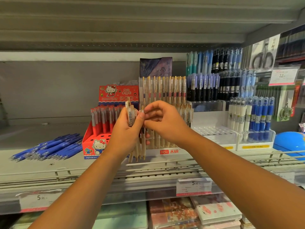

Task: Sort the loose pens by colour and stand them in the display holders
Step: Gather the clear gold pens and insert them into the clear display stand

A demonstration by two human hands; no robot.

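Gripping cream pen bundle (pixel 130 114), left hand (pixel 126 136); right hand (pixel 165 124) pinching one pen (pixel 142 110), just before the holder (pixel 169 151).

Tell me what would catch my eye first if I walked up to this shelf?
Dead centre, the left hand grips a bundle of cream pens with gold tips, while the right hand pinches one of them near its top. Just left stands a bright red cartoon-cat box holding red pens. Further left, a pile of loose blue pens lies flat on the shelf.
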